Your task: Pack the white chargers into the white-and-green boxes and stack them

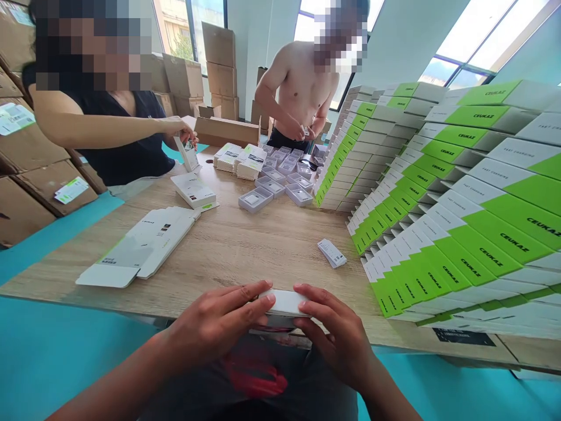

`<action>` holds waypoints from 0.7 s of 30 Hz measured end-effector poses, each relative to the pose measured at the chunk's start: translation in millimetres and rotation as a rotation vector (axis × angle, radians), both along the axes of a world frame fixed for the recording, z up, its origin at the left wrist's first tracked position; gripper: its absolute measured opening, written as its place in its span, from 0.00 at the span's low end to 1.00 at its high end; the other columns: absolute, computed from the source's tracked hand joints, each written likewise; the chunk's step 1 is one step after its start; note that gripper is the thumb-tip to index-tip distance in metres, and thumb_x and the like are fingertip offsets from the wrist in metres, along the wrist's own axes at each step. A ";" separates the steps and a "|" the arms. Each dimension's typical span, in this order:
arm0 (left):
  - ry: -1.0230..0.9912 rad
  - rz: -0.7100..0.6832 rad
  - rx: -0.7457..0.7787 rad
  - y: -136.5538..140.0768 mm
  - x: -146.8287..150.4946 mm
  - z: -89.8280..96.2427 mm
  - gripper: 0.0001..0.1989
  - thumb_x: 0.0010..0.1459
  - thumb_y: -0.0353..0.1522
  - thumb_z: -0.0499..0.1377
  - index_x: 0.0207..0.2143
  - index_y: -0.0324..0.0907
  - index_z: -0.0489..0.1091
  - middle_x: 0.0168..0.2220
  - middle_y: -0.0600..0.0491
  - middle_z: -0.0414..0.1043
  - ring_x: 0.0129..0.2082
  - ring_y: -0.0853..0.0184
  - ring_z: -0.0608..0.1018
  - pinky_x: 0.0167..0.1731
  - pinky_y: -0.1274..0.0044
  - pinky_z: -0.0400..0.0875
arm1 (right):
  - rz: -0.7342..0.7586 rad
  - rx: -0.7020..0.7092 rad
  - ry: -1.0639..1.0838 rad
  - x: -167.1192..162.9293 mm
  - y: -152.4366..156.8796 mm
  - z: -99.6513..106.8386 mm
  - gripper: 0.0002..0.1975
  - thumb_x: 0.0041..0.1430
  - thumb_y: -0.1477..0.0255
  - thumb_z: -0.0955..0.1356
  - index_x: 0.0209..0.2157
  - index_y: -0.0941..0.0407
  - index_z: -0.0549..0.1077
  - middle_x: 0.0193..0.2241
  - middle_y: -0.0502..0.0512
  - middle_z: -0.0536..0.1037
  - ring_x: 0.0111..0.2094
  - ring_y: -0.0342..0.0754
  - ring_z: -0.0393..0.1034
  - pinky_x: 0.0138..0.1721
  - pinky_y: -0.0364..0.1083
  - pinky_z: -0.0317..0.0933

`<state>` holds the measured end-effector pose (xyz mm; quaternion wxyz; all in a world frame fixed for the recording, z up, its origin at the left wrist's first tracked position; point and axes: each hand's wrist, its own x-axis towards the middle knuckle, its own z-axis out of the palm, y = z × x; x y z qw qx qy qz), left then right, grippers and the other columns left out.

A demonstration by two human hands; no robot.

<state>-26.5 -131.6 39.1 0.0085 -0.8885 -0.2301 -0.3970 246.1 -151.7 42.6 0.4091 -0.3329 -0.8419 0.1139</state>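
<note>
A small white box [284, 303] sits between my hands at the near edge of the wooden table, one narrow face turned up. My left hand [219, 318] grips its left end, fingertips resting on the top face. On the opposite end, my right hand [331, 324] closes with fingers above and thumb side below. The underside of the box is partly hidden by my fingers. Beyond my right hand lies a small stack of printed leaflets [332, 253]. A pile of flat, unfolded cartons [144, 242] is to the left of my hands.
Tall stacks of green-and-white boxes [464, 234] rise along the right side. Clear plastic trays [256, 199] and stacks of printed cards [250, 161] stand farther back. Another white box [193, 190] lies at the left. Two co-workers handle items across the wooden table [245, 251].
</note>
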 end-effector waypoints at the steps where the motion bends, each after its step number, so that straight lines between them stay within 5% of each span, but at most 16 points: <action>1: -0.014 0.010 -0.001 0.1 2.6 0.2 0.15 0.70 0.28 0.58 0.57 0.36 0.71 0.55 0.37 0.78 0.50 0.62 0.83 0.50 0.75 0.80 | -0.017 -0.016 0.006 0.6 -0.4 -0.8 0.12 0.67 0.75 0.70 0.51 0.52 0.72 0.53 0.63 0.80 0.53 0.51 0.77 0.51 0.48 0.74; 10: -0.014 0.024 0.010 -3.6 -0.5 -11.6 0.14 0.68 0.25 0.58 0.55 0.38 0.72 0.57 0.35 0.76 0.51 0.58 0.83 0.45 0.73 0.81 | 0.008 0.073 -0.037 4.8 0.3 0.3 0.12 0.66 0.76 0.69 0.50 0.52 0.76 0.52 0.64 0.80 0.50 0.50 0.78 0.49 0.47 0.75; 14: -0.152 -0.016 -0.327 -6.6 10.1 -36.4 0.23 0.68 0.27 0.58 0.63 0.47 0.62 0.63 0.40 0.70 0.57 0.59 0.79 0.50 0.71 0.79 | -0.030 -0.031 0.013 5.1 -1.9 -2.1 0.12 0.67 0.76 0.69 0.50 0.51 0.77 0.54 0.63 0.79 0.50 0.50 0.79 0.45 0.45 0.76; 17: -0.326 0.097 -0.628 -15.4 28.1 -52.3 0.32 0.67 0.33 0.60 0.68 0.49 0.51 0.57 0.43 0.76 0.51 0.59 0.83 0.46 0.72 0.81 | -0.064 -0.133 0.144 6.8 -4.9 -0.1 0.10 0.67 0.75 0.69 0.47 0.48 0.78 0.51 0.58 0.82 0.48 0.50 0.81 0.42 0.41 0.76; 19: -0.299 0.196 -0.593 -14.9 35.7 -52.6 0.30 0.64 0.38 0.63 0.65 0.50 0.56 0.46 0.49 0.82 0.39 0.61 0.86 0.37 0.76 0.82 | -0.075 -0.170 0.264 9.3 -3.3 3.8 0.07 0.66 0.72 0.70 0.44 0.47 0.77 0.49 0.55 0.83 0.47 0.50 0.81 0.43 0.42 0.76; 21: -0.228 0.210 -0.381 -2.8 36.9 -42.2 0.23 0.66 0.41 0.61 0.61 0.50 0.62 0.43 0.51 0.83 0.36 0.62 0.85 0.35 0.78 0.81 | -0.044 -0.212 0.349 11.9 5.1 7.4 0.09 0.64 0.63 0.72 0.44 0.48 0.75 0.49 0.58 0.83 0.47 0.53 0.81 0.44 0.46 0.77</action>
